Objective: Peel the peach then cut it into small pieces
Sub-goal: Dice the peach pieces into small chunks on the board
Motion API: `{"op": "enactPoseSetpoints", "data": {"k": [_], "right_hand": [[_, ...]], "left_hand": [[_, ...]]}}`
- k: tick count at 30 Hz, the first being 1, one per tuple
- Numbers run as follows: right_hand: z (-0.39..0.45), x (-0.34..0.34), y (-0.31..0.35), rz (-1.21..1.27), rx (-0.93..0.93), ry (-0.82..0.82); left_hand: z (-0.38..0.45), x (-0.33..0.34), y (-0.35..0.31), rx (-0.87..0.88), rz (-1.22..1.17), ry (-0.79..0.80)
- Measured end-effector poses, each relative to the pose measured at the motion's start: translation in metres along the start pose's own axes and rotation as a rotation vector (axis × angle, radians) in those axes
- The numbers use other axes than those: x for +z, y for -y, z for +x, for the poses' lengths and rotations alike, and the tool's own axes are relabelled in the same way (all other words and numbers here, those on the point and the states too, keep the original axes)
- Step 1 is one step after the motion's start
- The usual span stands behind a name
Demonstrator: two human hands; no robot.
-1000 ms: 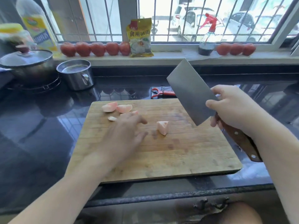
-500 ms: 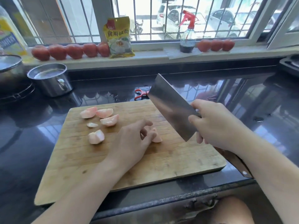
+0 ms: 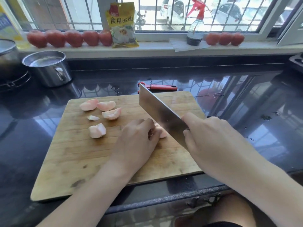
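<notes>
Right hand grips cleaver, blade down beside peach piece | left hand curls fingers on that piece, mid cutting board | five cut pieces toward 10 o'clock | steel pot at far 10 o'clock holds clear liquid

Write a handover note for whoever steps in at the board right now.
Left hand: fingers curled, pinning a pale pink peeled peach piece on the wooden cutting board.
Right hand: grips the steel cleaver, blade beside that piece.
Done: peach peeled; five cut pieces lie at the board's far left.
Left: cut the held piece; chop larger chunks smaller.
Red peeler lies on the counter behind the board.
</notes>
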State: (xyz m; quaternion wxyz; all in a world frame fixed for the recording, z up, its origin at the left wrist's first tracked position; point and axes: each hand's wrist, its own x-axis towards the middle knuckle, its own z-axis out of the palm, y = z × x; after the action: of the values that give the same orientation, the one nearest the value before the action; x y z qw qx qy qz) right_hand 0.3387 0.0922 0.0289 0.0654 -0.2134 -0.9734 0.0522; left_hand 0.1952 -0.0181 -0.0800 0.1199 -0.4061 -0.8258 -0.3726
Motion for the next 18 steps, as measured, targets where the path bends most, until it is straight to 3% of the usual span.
{"op": "enactPoseSetpoints", "data": {"k": [18], "right_hand": [[-0.0022,-0.0060,0.0060,-0.129,-0.009,0.078]], "left_hand": [[0.0003,0.0028,0.0045,0.008,-0.016,0.022]]}}
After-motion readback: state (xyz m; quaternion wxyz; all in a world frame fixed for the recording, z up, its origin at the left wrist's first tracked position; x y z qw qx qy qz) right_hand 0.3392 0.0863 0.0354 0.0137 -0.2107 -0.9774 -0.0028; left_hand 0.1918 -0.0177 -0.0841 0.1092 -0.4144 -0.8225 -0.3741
